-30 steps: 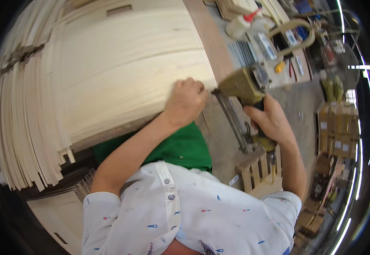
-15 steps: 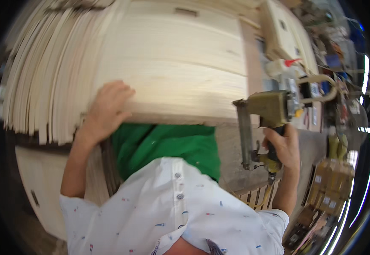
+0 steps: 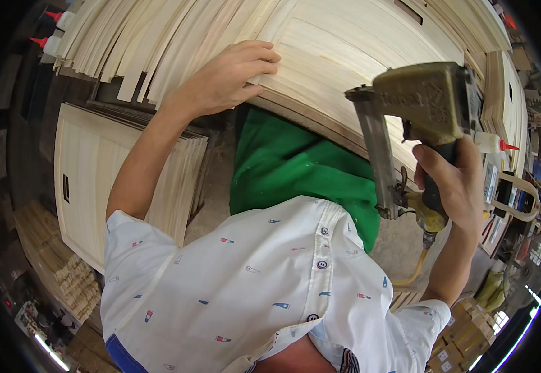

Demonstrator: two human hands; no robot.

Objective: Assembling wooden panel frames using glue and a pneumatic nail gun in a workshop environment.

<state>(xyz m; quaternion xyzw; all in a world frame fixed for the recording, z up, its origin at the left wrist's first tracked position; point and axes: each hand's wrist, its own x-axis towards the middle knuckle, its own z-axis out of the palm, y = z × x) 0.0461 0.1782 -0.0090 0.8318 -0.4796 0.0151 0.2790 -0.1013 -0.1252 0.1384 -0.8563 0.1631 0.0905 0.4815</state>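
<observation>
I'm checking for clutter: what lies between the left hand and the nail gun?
In the head view, only the pale wooden panel shows between the left hand and the nail gun; no loose piece lies there.

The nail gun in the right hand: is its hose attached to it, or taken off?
Attached: a yellow hose runs from the metal fitting at the lower end of the nail gun, below the right hand.

Metal nailer (image 3: pixel 416 99), scuffed; wooden panel (image 3: pixel 329 62), smooth; green cloth (image 3: pixel 298 165), matt
</observation>
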